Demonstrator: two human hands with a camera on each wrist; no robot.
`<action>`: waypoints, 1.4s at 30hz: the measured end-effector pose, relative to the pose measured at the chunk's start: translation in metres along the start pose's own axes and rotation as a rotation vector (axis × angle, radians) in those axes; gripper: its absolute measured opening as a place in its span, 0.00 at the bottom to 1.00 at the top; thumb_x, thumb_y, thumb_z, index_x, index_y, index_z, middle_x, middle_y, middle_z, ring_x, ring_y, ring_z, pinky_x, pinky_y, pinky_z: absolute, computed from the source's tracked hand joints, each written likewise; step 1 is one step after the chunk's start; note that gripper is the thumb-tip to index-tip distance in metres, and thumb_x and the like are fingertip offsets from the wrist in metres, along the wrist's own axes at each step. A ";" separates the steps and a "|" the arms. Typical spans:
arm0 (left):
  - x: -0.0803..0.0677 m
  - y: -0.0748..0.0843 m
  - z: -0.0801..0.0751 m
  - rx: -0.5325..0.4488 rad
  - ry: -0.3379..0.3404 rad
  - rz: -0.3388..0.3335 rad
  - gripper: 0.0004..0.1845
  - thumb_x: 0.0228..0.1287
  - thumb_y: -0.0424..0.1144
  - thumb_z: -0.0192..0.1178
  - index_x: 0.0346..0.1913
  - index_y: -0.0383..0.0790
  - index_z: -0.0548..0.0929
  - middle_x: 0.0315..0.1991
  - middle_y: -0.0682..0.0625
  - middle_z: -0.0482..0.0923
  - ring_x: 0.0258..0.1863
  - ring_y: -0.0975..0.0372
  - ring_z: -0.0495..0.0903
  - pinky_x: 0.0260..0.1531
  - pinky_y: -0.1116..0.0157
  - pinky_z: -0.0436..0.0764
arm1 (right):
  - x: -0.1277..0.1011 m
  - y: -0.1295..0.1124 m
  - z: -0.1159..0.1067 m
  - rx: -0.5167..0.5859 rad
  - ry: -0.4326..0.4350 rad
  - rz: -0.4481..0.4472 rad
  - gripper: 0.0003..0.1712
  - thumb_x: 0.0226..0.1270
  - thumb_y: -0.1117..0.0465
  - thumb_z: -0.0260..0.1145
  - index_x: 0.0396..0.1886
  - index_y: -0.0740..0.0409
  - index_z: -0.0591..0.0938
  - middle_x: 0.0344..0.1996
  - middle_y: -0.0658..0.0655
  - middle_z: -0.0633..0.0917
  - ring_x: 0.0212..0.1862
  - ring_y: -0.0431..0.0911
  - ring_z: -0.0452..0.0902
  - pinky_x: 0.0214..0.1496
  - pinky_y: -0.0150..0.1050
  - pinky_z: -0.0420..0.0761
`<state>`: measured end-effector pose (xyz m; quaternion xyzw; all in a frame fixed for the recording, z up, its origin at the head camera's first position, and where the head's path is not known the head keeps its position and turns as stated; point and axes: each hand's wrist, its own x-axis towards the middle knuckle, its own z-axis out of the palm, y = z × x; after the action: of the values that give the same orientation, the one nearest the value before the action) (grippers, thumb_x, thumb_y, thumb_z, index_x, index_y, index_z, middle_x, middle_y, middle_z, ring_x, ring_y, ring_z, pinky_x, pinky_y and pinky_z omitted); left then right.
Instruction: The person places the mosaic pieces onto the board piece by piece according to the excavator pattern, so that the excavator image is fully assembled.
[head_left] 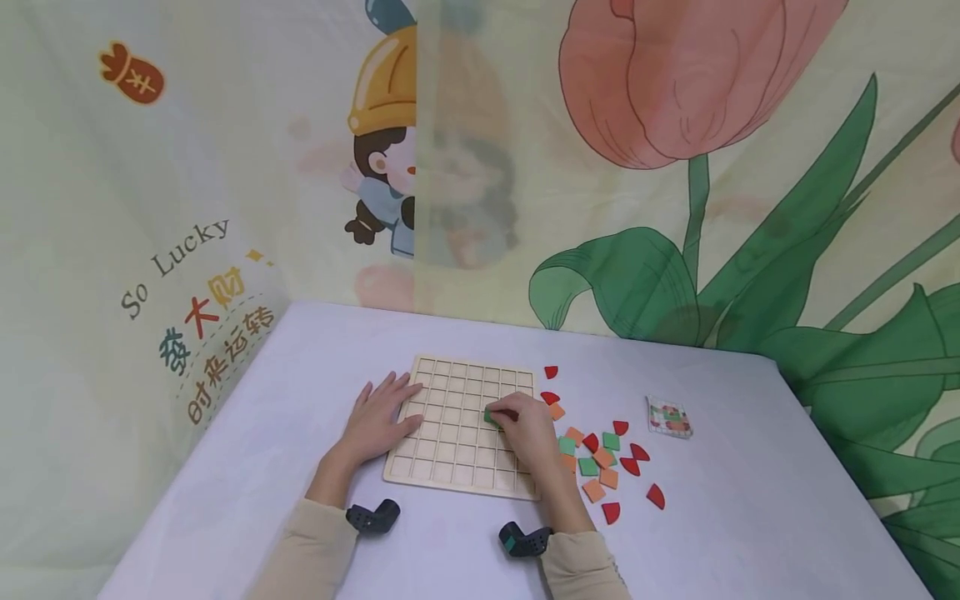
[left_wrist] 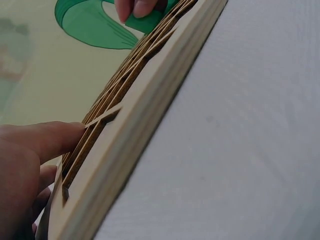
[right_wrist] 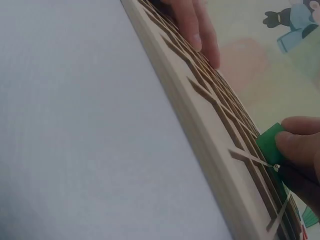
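A square wooden grid board [head_left: 455, 433] lies flat on the white table. My left hand [head_left: 381, 421] rests at its left edge with fingers spread, the tips touching the frame. Over the right half of the grid, my right hand [head_left: 531, 429] pinches a green square tile [head_left: 490, 416] between thumb and fingers. In the right wrist view the tile [right_wrist: 270, 142] is tilted, close over the grid slots. The left wrist view also shows the green tile [left_wrist: 144, 22] under the right fingertips, at the board's far end.
Loose tiles are scattered right of the board: several orange squares [head_left: 594, 490], green squares [head_left: 588, 467] and red quarter-round pieces [head_left: 656, 497]. A small printed picture card [head_left: 670, 417] lies farther right. A printed curtain [head_left: 480, 167] hangs behind the table.
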<state>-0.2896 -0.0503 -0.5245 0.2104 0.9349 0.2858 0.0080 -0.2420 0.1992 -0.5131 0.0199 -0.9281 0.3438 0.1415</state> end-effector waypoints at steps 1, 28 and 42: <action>0.000 0.000 0.000 0.003 0.001 0.002 0.31 0.63 0.52 0.57 0.66 0.42 0.70 0.72 0.41 0.59 0.74 0.46 0.50 0.71 0.41 0.41 | -0.001 -0.001 0.001 -0.004 0.002 -0.005 0.07 0.56 0.62 0.72 0.33 0.46 0.89 0.34 0.44 0.87 0.41 0.39 0.82 0.44 0.35 0.83; 0.004 0.002 -0.003 0.017 -0.003 0.008 0.31 0.63 0.51 0.57 0.67 0.42 0.70 0.72 0.41 0.58 0.74 0.47 0.50 0.72 0.41 0.42 | 0.000 -0.005 0.003 -0.263 0.016 -0.018 0.05 0.52 0.59 0.75 0.29 0.45 0.90 0.34 0.46 0.81 0.39 0.43 0.71 0.33 0.33 0.72; 0.000 0.002 0.001 0.014 -0.012 -0.008 0.31 0.63 0.52 0.57 0.67 0.42 0.69 0.73 0.42 0.58 0.75 0.47 0.50 0.72 0.42 0.41 | 0.005 0.019 -0.046 -0.150 -0.161 0.176 0.19 0.62 0.55 0.68 0.53 0.48 0.83 0.43 0.53 0.83 0.44 0.46 0.74 0.43 0.40 0.81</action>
<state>-0.2893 -0.0485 -0.5243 0.2082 0.9377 0.2779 0.0132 -0.2379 0.2433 -0.4901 -0.0449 -0.9578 0.2816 0.0369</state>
